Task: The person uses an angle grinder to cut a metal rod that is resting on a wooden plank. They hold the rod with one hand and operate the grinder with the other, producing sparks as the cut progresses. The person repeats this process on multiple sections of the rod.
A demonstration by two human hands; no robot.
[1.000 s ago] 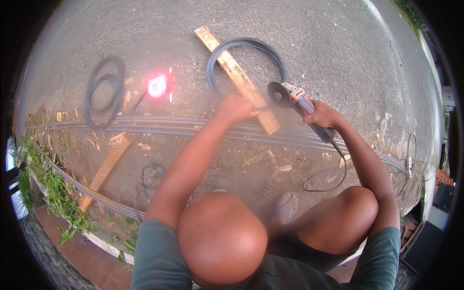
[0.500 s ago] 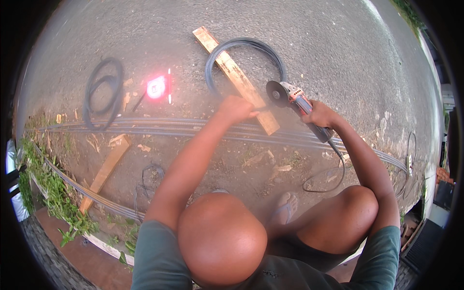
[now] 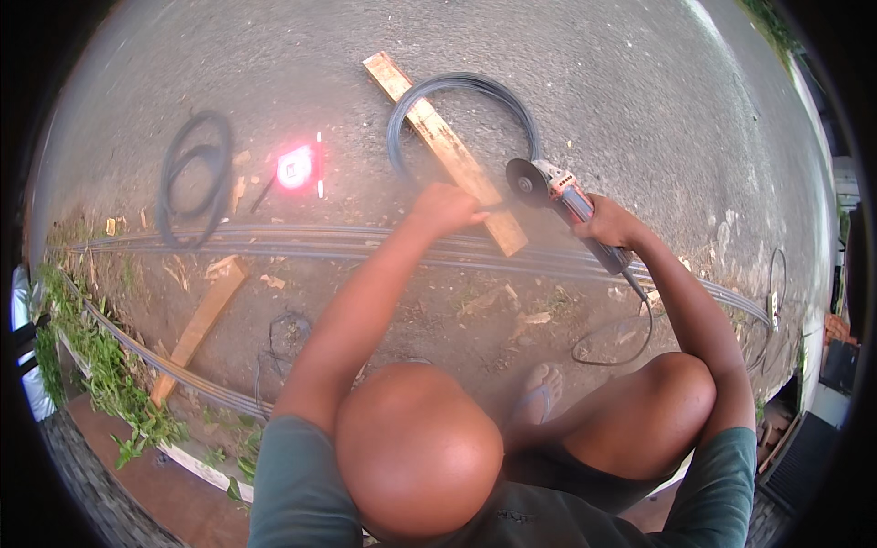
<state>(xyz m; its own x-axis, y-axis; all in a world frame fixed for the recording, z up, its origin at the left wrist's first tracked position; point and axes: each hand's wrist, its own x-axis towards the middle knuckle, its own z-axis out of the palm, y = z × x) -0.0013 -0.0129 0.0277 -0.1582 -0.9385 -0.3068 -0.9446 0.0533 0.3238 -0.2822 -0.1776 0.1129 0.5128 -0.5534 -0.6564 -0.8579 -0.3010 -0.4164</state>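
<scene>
My right hand (image 3: pixel 610 222) is wrapped round the body of an angle grinder (image 3: pixel 574 203). The grinder's dark cutting disc (image 3: pixel 526 181) points away to the left, just right of a wooden board (image 3: pixel 449 148). A coil of grey wire (image 3: pixel 469 79) lies across that board. My left hand (image 3: pixel 446 208) is closed on the coil's near side, over the board, with the thumb pointing right; the gripped wire is mostly hidden by the fingers. A small gap separates disc and left hand.
Long thin metal rods (image 3: pixel 320 239) run across the ground. A second wire coil (image 3: pixel 195 178), a glaring pinkish-white tape-like object (image 3: pixel 294 167) and a red-and-white stick (image 3: pixel 320 164) lie left. Another board (image 3: pixel 203 327) is nearer. The grinder's cord (image 3: pixel 650 320) loops beside my knee.
The grinder and my right hand have shifted very slightly to the right and nearer. My left hand keeps its place on the wire coil.
</scene>
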